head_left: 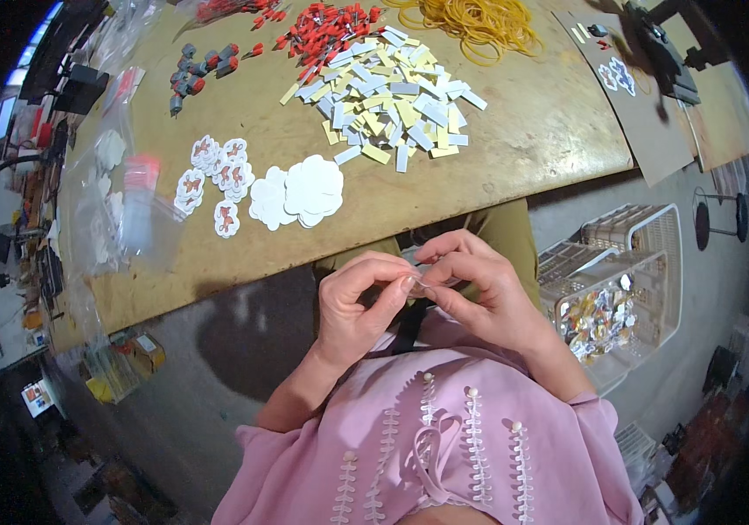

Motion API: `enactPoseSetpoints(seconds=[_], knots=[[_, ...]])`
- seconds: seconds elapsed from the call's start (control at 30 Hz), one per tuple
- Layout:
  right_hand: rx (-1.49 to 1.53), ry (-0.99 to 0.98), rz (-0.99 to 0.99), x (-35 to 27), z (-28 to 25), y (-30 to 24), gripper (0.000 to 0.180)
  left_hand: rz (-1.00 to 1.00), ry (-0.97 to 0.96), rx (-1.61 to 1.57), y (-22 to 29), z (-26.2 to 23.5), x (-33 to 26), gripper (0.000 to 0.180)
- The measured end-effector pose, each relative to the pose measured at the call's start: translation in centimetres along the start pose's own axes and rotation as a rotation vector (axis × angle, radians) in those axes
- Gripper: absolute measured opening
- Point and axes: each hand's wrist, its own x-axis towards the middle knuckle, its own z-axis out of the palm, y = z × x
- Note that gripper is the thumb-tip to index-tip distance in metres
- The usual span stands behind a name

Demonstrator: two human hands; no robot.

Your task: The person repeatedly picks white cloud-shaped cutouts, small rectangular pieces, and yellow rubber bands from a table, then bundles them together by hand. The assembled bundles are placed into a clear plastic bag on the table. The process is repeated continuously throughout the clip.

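Worn wooden workbench (pixel 514 131), cluttered. Stock on it: white flower-shaped cutouts (pixel 297 192), pale paper strips (pixel 392 96), red clips (pixel 326 26), yellow rubber bands (pixel 471 22). White basket (pixel 646 262) beside bench, filled with finished pieces. Left hand (pixel 352 306) and right hand (pixel 479 289) meet below bench edge, fingertips pinched close on small clear piece (pixel 422 284). Piece likely light, thin, slippery; best held by edges.

even, bright light is cast from above; soft shadows are thrown under the table (pixel 514 149). edges are bent and blackened by the fisheye, corners blurred.
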Motion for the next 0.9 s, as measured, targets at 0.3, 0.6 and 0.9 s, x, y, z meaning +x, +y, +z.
enactPoseSetpoints(seconds=[0.3,0.6,0.9], knots=[[0.203,0.116,0.146,-0.8,0.3,0.2,0.013,-0.101,0.002,-0.196,0.1,0.7,0.0,0.008],[0.731,0.189,0.373,-1.3,0.3,1.9,0.009,-0.101,0.101,-0.335,-0.7,1.0,-0.4,0.011],[-0.180,0.248,0.092,-0.7,2.6,0.2,0.010,0.036,0.126,0.281,0.7,2.0,1.4,0.014]])
